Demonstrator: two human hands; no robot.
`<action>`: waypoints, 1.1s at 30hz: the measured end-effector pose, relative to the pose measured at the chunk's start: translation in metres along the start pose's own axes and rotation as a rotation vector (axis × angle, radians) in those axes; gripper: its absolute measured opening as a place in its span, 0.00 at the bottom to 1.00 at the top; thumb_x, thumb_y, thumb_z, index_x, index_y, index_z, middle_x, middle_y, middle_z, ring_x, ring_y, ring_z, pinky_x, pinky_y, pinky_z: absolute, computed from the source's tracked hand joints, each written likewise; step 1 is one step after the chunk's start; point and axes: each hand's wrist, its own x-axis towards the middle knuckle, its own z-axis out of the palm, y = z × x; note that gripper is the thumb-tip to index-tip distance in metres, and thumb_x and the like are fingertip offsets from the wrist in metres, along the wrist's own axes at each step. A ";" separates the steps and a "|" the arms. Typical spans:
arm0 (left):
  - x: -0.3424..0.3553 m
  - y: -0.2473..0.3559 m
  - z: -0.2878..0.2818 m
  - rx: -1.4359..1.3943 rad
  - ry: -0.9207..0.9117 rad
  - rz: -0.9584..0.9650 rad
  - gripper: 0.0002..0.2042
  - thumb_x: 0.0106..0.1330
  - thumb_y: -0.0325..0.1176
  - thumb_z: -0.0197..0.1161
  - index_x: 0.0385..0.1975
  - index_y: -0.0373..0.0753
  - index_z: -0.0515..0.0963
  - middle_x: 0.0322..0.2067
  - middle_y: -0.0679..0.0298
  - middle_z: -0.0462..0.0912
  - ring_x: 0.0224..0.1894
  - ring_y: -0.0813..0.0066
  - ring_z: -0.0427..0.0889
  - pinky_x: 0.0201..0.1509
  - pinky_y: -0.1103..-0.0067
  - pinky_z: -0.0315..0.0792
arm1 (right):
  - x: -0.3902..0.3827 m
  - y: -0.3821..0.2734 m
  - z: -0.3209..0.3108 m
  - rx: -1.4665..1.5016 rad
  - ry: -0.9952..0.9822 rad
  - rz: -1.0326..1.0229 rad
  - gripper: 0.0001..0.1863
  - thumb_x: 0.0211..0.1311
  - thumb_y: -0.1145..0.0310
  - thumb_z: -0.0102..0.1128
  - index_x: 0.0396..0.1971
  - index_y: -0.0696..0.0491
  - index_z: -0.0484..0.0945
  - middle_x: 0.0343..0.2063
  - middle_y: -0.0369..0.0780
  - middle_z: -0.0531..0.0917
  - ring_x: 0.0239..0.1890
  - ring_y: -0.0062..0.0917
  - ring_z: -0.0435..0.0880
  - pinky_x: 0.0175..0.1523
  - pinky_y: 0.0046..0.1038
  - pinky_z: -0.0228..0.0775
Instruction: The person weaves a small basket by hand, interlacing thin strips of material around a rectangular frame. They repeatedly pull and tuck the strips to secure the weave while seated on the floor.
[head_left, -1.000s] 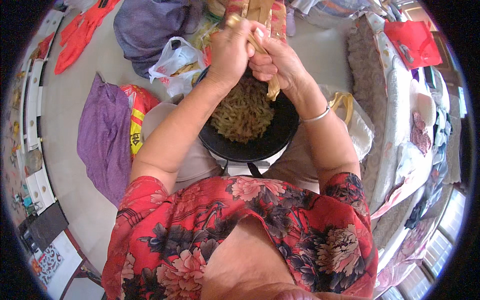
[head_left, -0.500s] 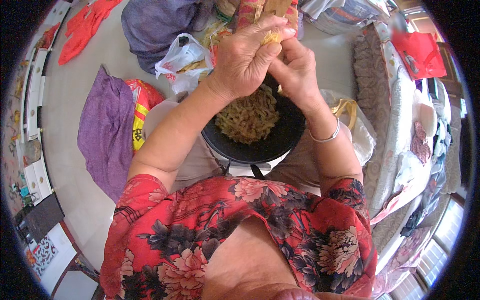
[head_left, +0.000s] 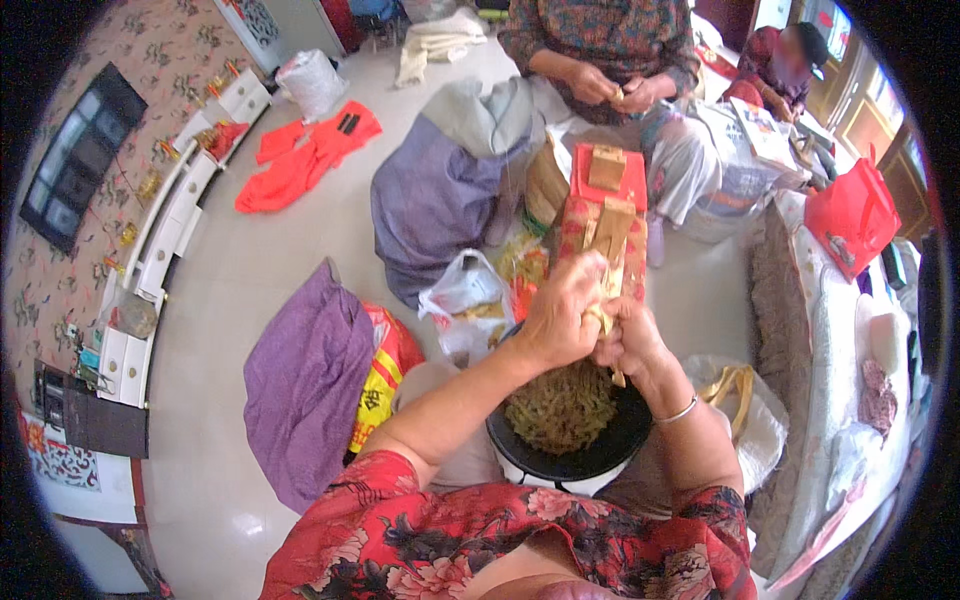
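Observation:
My left hand [head_left: 565,310] is closed on a pale yellow strip [head_left: 602,322], above a black pot [head_left: 515,440]. My right hand [head_left: 630,340] is closed on the same strip just right of it, and an end of it hangs down below the fingers. In the pot lies a heap of shredded brownish-green filling [head_left: 560,405]. Beyond my hands, flat tan strips [head_left: 615,225] lie on a red patterned support [head_left: 575,230], with a red box [head_left: 625,175] behind. A white plastic bag [head_left: 450,290] sits left of the pot.
A co-worker's hands [head_left: 610,90] hold a small piece at the top. A second person [head_left: 760,75] sits at upper right. Purple cloth [head_left: 300,390] and a grey sack [head_left: 430,200] lie leftward, a red garment [head_left: 290,165] beyond. A cushioned sofa [head_left: 800,400] borders the right.
The view has lifted, bringing two other people and more of the room into sight; my hands and the pot appear lower and further right. Both hands stay on the yellow strip.

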 end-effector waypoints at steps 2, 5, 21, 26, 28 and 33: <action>-0.010 -0.001 -0.004 -0.040 -0.259 -0.138 0.01 0.49 0.24 0.50 0.19 0.35 0.67 0.29 0.52 0.75 0.32 0.55 0.75 0.34 0.67 0.69 | 0.017 0.004 -0.030 0.127 -0.550 0.104 0.06 0.55 0.65 0.49 0.24 0.51 0.71 0.11 0.30 0.66 0.07 0.17 0.55 0.12 0.22 0.47; -0.009 0.005 -0.004 -0.059 -0.072 -0.142 0.02 0.49 0.23 0.47 0.19 0.35 0.67 0.21 0.53 0.73 0.23 0.57 0.74 0.27 0.68 0.66 | 0.006 -0.007 -0.027 -0.066 -0.459 -0.013 0.08 0.54 0.63 0.54 0.24 0.52 0.73 0.12 0.32 0.68 0.10 0.16 0.60 0.14 0.20 0.50; -0.002 0.005 -0.006 -0.185 -0.307 -0.573 0.04 0.52 0.25 0.57 0.18 0.35 0.70 0.15 0.63 0.73 0.19 0.78 0.74 0.23 0.76 0.66 | -0.020 -0.014 -0.027 -0.060 -0.491 -0.211 0.05 0.53 0.73 0.60 0.30 0.57 0.78 0.13 0.29 0.69 0.12 0.13 0.60 0.16 0.16 0.48; -0.002 -0.004 0.005 -0.052 -0.297 -0.426 0.06 0.54 0.32 0.59 0.22 0.36 0.75 0.19 0.52 0.76 0.19 0.70 0.73 0.24 0.72 0.66 | -0.013 -0.005 -0.021 -0.147 -0.079 -0.397 0.04 0.54 0.72 0.59 0.28 0.55 0.76 0.12 0.28 0.66 0.12 0.12 0.60 0.15 0.16 0.48; -0.003 -0.009 -0.004 -0.230 -0.371 -0.338 0.06 0.54 0.31 0.57 0.29 0.35 0.75 0.19 0.56 0.76 0.21 0.75 0.73 0.25 0.73 0.67 | -0.008 -0.009 -0.024 -0.340 -0.070 -0.459 0.03 0.56 0.70 0.57 0.28 0.53 0.75 0.12 0.28 0.67 0.12 0.12 0.60 0.14 0.16 0.47; -0.004 -0.009 -0.012 -0.279 -0.574 -0.569 0.16 0.58 0.42 0.62 0.18 0.35 0.77 0.13 0.70 0.73 0.13 0.87 0.68 0.15 0.84 0.63 | -0.012 -0.007 -0.023 -0.398 -0.101 -0.376 0.06 0.59 0.65 0.54 0.29 0.51 0.73 0.14 0.27 0.64 0.12 0.11 0.57 0.16 0.16 0.44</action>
